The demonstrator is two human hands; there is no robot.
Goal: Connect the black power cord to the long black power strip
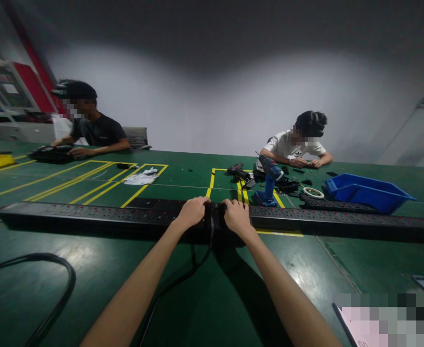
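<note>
A long black power strip [107,214] with rows of sockets and small red marks lies across the table from left to right. Near its middle, my left hand [192,212] is wrapped over the top, fingers curled toward the far side. Just to the right, my right hand [237,215] grips the strip in the same way, and part of its underside is in shadow. Between the two hands a black cable [212,231] hangs down the front and runs along the table toward me. My fingertips are partly hidden behind the strip.
A blue cordless drill [269,180] stands behind the strip, beside loose black parts and a blue bin [369,190]. White papers [141,178] lie to the left. A thick black cable [65,265] loops at front left. Two people sit across the green table [183,176].
</note>
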